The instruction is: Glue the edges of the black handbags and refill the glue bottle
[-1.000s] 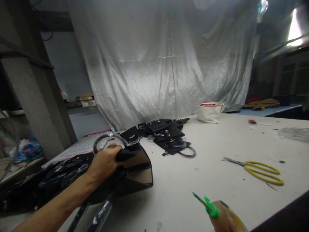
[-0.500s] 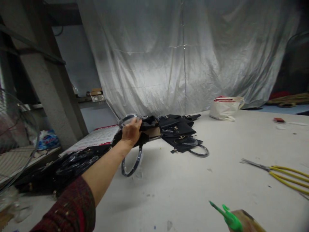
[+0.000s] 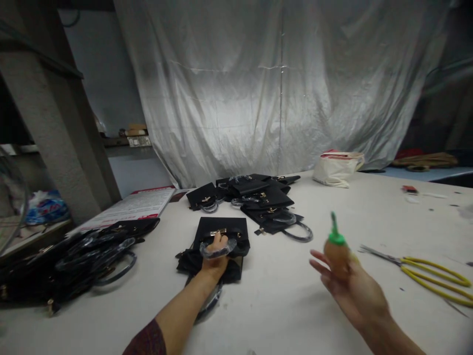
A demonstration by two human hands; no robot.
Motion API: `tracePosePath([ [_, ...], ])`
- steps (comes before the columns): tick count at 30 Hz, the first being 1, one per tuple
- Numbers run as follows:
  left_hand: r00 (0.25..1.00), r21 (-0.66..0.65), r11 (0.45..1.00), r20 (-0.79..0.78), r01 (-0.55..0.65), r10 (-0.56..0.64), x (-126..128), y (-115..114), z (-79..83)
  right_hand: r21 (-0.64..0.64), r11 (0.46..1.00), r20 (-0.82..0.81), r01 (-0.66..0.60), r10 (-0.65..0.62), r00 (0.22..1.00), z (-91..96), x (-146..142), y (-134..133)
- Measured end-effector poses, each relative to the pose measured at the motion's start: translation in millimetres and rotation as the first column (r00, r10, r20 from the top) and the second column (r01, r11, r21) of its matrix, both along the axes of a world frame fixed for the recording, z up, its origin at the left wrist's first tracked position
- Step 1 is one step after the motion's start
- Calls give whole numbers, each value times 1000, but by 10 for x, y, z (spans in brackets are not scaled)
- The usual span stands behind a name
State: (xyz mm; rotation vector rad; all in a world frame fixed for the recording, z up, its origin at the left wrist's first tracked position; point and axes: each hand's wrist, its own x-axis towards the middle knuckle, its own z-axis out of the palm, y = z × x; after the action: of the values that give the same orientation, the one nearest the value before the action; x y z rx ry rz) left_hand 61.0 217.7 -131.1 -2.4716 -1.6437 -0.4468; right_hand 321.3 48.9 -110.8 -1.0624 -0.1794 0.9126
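A black handbag (image 3: 221, 224) with a gold clasp and plastic-wrapped handles lies on the table before me. My left hand (image 3: 215, 256) is on it, fingers bent at the clasp beside a wrapped handle; the fingertips are partly hidden. Off the table to the right, my right hand (image 3: 354, 286) holds a small amber squeeze bottle (image 3: 337, 256) upright, its green nozzle pointing up. The bottle rests between thumb and palm, with some fingers stretched out to the left.
More black handbags (image 3: 266, 197) are piled toward the back, and another heap of bags (image 3: 84, 256) lies at left. Yellow-handled scissors (image 3: 424, 271) are on the right. Farther off stand a white cloth bag (image 3: 336, 170) and a printed board (image 3: 129, 209). A silvery sheet (image 3: 221, 98) hangs behind.
My left hand has come nearer from the pile at the back, and a black handbag now lies under it. My right hand has risen into view with the bottle, its nozzle turned upright.
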Motion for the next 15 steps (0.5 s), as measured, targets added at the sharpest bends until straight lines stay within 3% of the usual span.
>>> tracePosePath([
  [3,1000,20,1000,11,-13,13,7,-8,-50,-15,998,28,-67,67,997,23,17,707],
  [7,999,48,999,30,-23,22,-5,-28,-97,-99,991,54,-84,90,994,-249,86,1490],
  [11,999,62,998,47,-9,7,-36,-5,-137,-100,993,135,-69,83,987,-449,188,2011],
  [15,998,86,996,59,-2,-3,-44,36,-218,-58,998,218,-12,24,976,-582,334,2365],
])
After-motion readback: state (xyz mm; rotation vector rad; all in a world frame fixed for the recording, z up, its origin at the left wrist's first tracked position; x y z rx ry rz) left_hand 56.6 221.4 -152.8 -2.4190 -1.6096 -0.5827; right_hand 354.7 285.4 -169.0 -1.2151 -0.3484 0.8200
